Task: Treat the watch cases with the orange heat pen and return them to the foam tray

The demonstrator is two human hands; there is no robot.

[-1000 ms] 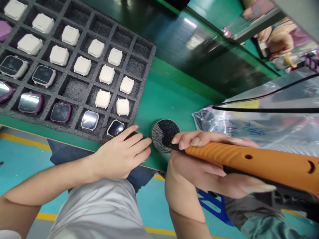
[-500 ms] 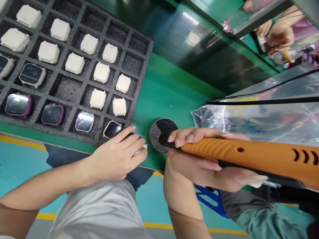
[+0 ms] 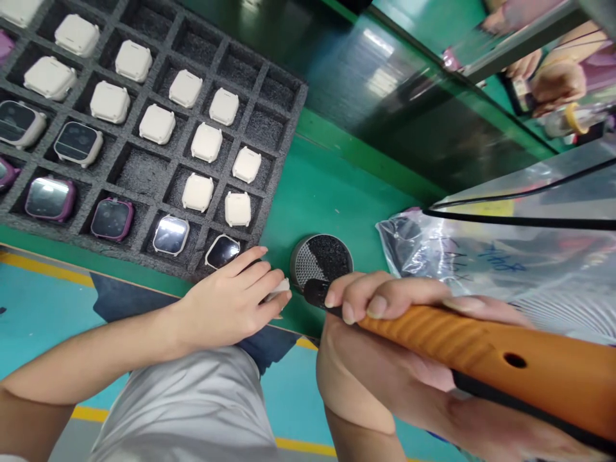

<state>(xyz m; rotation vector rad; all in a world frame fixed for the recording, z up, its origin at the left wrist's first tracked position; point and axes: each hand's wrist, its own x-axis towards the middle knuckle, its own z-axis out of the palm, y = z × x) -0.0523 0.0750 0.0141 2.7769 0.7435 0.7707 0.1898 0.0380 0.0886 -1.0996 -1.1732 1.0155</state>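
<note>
My right hand [image 3: 399,346] is wrapped around an orange electric screwdriver [image 3: 433,333], whose black nose points left. The nose overlaps the front edge of a round dish [image 3: 304,258] with a perforated surface, partly covered by tiny black pieces, probably screws. Whether the nose touches the dish I cannot tell. At the table's front edge, my left hand [image 3: 235,295] curls over a pale watch case [image 3: 279,289], mostly hidden under the fingers. Just beyond this hand, a watch [image 3: 222,251] with a dark screen lies in the corner compartment of a grey foam tray [image 3: 192,262].
Several white watch cases [image 3: 206,142] and purple-framed watches [image 3: 112,218] fill many tray compartments. A clear plastic bag [image 3: 491,250] with handwriting lies at right, crossed by a black cable [image 3: 520,220]. Behind runs a dark shiny panel [image 3: 385,96]; another person's hands [image 3: 558,77] show beyond it.
The screwdriver's nose has moved toward the dish's front edge, exposing more black pieces, and its rear has swung downward in the view. My left hand stays over the watch case. The view has shifted slightly.
</note>
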